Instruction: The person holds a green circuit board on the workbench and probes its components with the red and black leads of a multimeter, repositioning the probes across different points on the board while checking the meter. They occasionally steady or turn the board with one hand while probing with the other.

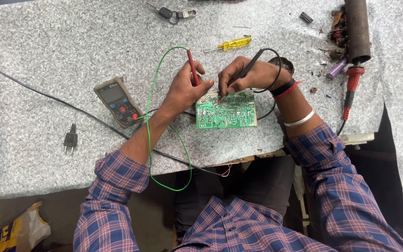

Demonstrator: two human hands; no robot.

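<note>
A green circuit board (226, 111) lies flat on the speckled worktop (47, 56), directly beneath both hands. A red probe (192, 67) is gripped by the left hand (185, 88) and a black probe (250, 64) by the right hand (246, 75), both tips lowered to the board's far edge. A multimeter (116, 101) rests left of the left hand; steady tips kept on separate solder points would likely give a clean reading.

Grey speckled worktop (47, 56), evenly lit; near edge chipped at centre. Brown floor (61, 210) below, yellow bag (10, 231) at lower left.
</note>
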